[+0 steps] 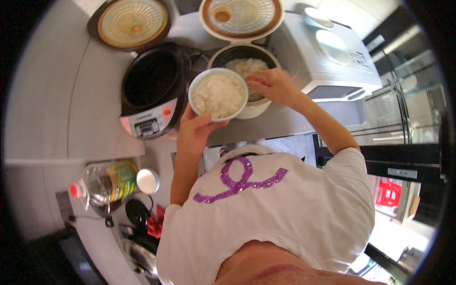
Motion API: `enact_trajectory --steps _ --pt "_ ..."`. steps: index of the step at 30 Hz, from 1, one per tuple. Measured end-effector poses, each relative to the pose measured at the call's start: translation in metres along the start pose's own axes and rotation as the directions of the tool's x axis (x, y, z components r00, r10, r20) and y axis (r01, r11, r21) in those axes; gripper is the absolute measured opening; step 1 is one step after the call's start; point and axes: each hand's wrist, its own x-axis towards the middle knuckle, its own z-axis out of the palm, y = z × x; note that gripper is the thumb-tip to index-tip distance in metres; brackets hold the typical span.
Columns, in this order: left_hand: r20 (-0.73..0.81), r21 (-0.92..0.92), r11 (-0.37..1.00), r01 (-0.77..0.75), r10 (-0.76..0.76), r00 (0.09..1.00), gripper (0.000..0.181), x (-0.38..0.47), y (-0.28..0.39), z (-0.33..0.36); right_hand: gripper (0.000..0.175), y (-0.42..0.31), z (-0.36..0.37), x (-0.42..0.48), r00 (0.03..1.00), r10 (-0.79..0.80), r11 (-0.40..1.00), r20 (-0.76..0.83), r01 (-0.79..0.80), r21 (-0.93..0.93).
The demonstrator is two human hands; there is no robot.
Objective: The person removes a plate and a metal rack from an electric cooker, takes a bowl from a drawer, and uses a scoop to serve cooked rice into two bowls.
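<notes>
My left hand [196, 130] grips a light-coloured bowl [191, 93] heaped with cooked white rice [218, 95]. The bowl is held just in front of a cream rice cooker [254, 111] whose lid [244, 17] stands up. More rice [249, 66] lies in that cooker's dark inner pot. Over the pot's right side is my right hand [269, 83], fingers bent together beside the bowl's rim; whether it holds a utensil is hidden by blur and by the hand itself. To the left stands a second, dark rice cooker [151, 124], lid raised, its inside dark.
A white appliance [327, 42] at the right carries two bowls [333, 48]. At the lower left are a large clear oil bottle [107, 183] with a red cap and a white round container [148, 181]. Glass shelving [392, 103] stands at the far right.
</notes>
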Motion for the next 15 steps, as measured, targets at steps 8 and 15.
enact_trajectory --steps 8,15 --pt "0.148 0.023 0.99 0.142 -0.144 0.979 0.065 0.018 -0.006 0.034 0.047 0.003 -0.019 -0.037 0.902 0.104 -0.039 0.42 -0.418 0.907" --pt "0.372 0.138 0.98 0.143 -0.185 0.91 0.072 0.04 -0.02 0.086 0.037 0.019 -0.057 -0.075 0.899 0.366 -0.027 0.239 -0.247 0.969"
